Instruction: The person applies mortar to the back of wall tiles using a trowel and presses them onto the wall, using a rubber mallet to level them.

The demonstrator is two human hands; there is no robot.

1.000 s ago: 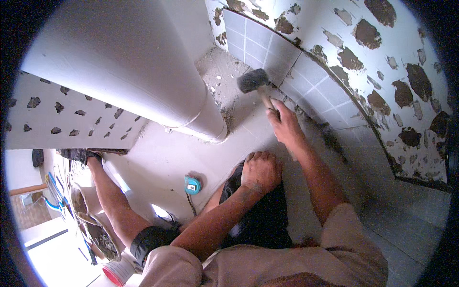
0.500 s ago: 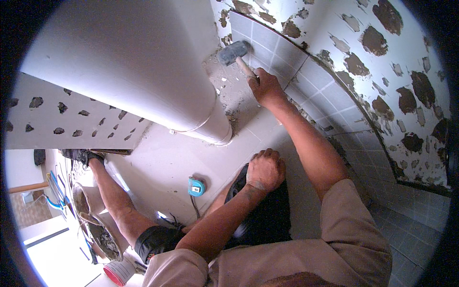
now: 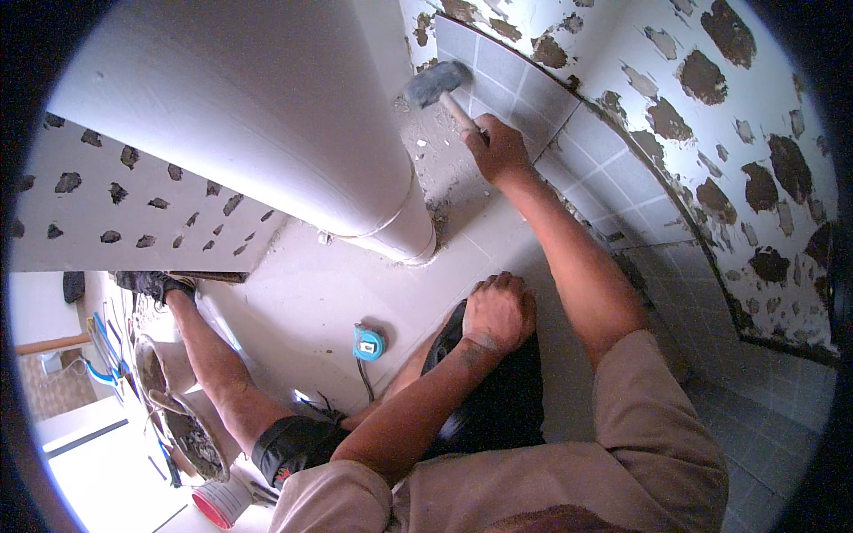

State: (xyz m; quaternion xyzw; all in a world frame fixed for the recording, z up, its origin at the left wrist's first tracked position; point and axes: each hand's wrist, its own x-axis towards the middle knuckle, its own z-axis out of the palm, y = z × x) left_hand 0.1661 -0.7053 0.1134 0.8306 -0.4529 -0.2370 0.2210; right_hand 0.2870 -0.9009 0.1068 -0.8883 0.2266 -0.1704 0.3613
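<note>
The right hand (image 3: 499, 151) is hiding part of the handle (image 3: 458, 110). The mallet head (image 3: 437, 83) is blurring, leaving contact with the tiles (image 3: 498, 69) unclear. The pipe (image 3: 267, 107) is running past the far edge, the shirt (image 3: 506, 484) past the near one.

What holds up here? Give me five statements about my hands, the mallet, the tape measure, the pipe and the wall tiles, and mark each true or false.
1. The right hand grips the mallet by its handle. True.
2. The left hand holds the teal tape measure. False: that hand rests on the black-clad knee, and the tape measure lies on the floor.
3. The mallet's head is bright red. False: it is dark grey.
4. Grey tiles cover part of the wall on the right. True.
5. The wide white pipe stands to the right of the mallet. False: it is on the left.
</note>
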